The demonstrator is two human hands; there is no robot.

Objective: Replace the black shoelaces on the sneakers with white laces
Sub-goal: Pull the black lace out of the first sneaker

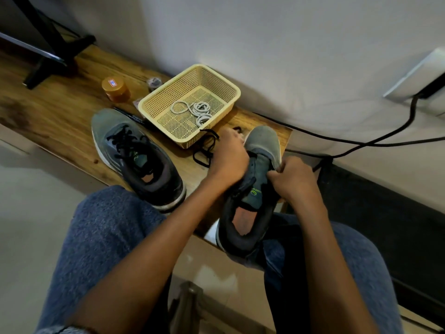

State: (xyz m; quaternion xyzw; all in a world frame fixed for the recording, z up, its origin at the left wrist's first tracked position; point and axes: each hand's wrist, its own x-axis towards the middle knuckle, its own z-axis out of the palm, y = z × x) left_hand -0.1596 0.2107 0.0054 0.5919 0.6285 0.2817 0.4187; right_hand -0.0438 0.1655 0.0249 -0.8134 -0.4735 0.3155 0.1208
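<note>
A grey sneaker (252,189) leans with its heel on my lap and its toe on the wooden table (60,112). My left hand (228,162) grips its left side near the eyelets, and a loose black lace (204,150) trails from that hand onto the table. My right hand (293,177) grips the shoe's right edge. The second grey sneaker (134,157) lies on the table to the left, still laced in black. Coiled white laces (197,110) lie in a yellow mesh basket (168,97) behind the shoes.
An orange-lidded jar (116,89) and a small dark bundle (154,83) stand behind the basket. A black pen (134,118) lies between basket and left sneaker. A black stand (53,51) occupies the table's far left. Black cables (361,141) run along the wall at right.
</note>
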